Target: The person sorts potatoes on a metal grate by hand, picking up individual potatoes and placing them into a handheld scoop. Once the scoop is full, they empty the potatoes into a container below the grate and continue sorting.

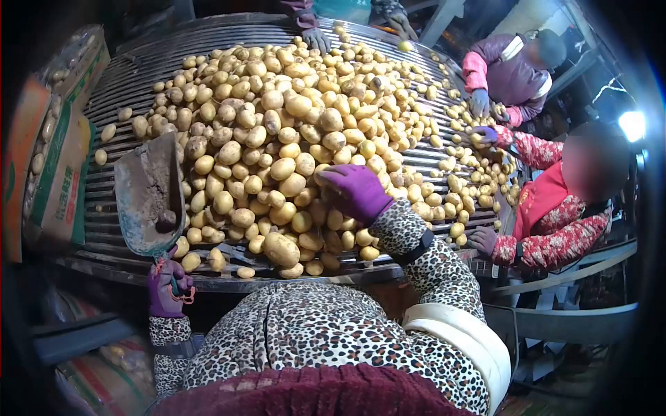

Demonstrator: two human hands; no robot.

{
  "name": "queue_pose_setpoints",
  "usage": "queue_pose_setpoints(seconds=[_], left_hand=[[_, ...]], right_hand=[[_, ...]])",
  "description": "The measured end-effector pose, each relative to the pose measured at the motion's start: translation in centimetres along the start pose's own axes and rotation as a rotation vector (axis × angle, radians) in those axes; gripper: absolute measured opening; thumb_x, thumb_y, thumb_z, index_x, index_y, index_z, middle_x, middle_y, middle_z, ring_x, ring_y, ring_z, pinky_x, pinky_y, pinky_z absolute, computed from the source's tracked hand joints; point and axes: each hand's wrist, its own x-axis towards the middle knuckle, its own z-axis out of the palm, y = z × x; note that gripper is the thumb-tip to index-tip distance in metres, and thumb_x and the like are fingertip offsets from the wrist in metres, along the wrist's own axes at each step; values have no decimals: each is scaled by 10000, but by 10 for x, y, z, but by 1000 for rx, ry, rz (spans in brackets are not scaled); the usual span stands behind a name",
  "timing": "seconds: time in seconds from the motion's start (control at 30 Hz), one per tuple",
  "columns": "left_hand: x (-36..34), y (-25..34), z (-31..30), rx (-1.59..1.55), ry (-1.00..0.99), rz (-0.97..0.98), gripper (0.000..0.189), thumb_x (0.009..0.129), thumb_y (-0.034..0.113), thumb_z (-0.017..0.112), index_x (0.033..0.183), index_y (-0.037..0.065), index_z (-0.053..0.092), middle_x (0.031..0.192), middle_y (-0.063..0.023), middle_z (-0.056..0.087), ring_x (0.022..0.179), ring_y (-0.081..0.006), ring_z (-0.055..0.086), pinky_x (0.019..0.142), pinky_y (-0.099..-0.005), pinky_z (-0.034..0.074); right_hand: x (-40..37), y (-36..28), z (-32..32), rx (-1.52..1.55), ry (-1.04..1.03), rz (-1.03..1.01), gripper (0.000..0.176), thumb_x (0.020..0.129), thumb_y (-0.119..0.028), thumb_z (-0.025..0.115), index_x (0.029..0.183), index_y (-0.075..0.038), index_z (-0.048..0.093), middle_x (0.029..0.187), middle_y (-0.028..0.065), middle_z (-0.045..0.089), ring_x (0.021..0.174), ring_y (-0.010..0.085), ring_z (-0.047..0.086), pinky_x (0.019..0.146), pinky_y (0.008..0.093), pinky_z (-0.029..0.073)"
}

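Note:
My left hand (168, 288), in a purple glove, is wrapped round the handle of a worn blue-green scoop (149, 187). The scoop rests against the left side of the potato pile, with dirt and a dark round lump (166, 221) in its pan. My right hand (357, 193), also purple-gloved, reaches into the front middle of the pile (277, 139). Its fingers are bent round a potato (321, 171), partly hidden by the glove. A large potato (282, 249) lies at the front of the pile, left of that hand.
The potatoes lie on a slatted metal table (104, 177). Cartons (62, 177) of potatoes stand on the left. Two co-workers (517, 76) handle potatoes at the right; another person's gloved hand (316, 40) touches the far edge. A bright lamp (632, 126) shines at the right.

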Motion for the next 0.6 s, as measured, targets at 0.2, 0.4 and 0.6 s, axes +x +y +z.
queue_pose_setpoints(seconds=[0.2,0.4,0.6], left_hand=[[-5,-2,-4,-8,8,-2,551,971,229,579,1384,-93,407,741,-12,507,497,-88,487,571,-286,500],[-12,8,3,18,66,-33,565,972,241,580,1392,-91,400,747,-10,512,496,-85,485,571,-289,501],[-9,7,-7,3,42,15,558,967,236,590,1377,-96,407,734,-16,523,493,-89,483,555,-295,498]], right_hand=[[32,-3,-36,-67,165,-3,374,800,-165,722,1166,-136,649,1120,107,671,1003,314,644,838,406,524],[36,-17,30,-231,-64,-40,643,760,-324,726,1361,-281,502,1421,127,472,1326,393,424,1060,521,365],[21,5,22,-234,33,151,566,698,-402,772,1186,-186,584,1369,124,515,1307,384,436,1073,514,353]])
